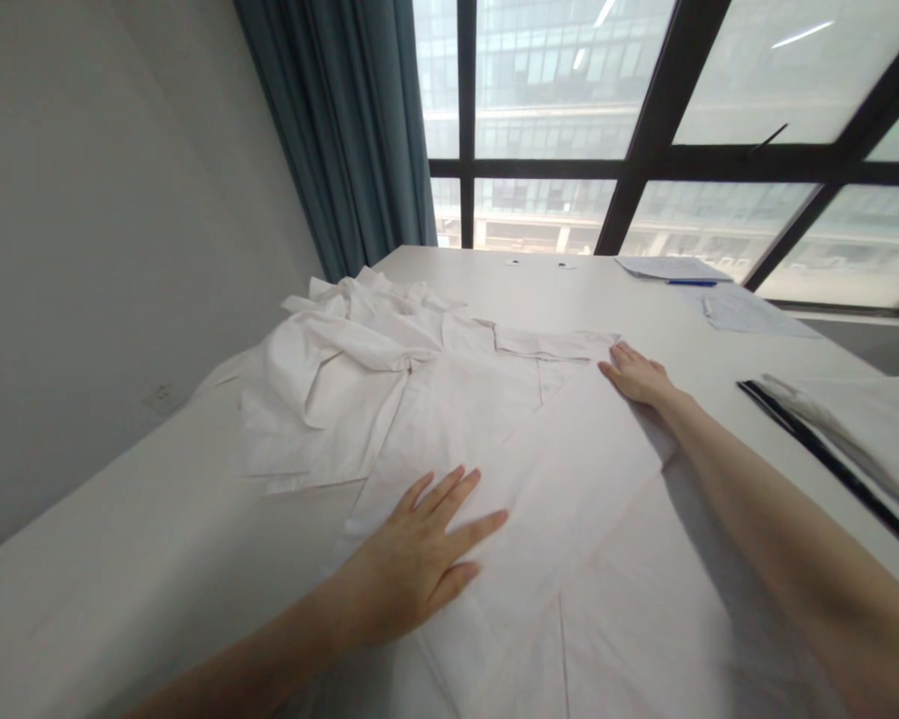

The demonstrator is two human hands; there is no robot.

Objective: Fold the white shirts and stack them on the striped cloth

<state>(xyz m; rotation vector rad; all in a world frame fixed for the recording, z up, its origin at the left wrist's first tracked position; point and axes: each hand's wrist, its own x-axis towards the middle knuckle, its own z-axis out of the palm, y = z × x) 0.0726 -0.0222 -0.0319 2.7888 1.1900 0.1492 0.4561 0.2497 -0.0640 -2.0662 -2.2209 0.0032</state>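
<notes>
A white cloth garment (494, 419) lies spread across the centre of the frame on a smooth white table (217, 569), reaching down to the bottom edge. Its left part is bunched into loose, crumpled folds, (330, 369) left of centre, while the middle and right lie flatter, with a narrow folded band (554, 344) along the far edge. The person's left hand (427, 569), lower centre, rests palm down on the cloth, open, with its fingers spread. The right hand (639, 377), right of centre, is also open, its fingers outstretched at the garment's far right corner, beside the end of the band. Bare tabletop runs along the lower left, behind the cloth, and in a strip on the right, up to a white sheet-like bundle with a black edge (869, 429) at the right side of the frame. Near the table's far right edge, well apart from the cloth, are white papers (666, 267) and a blue pen (691, 283). A grey wall (120, 200) bounds the left; a blue-green curtain (352, 130) and dark-framed windows (554, 80) stand beyond the far edge.
</notes>
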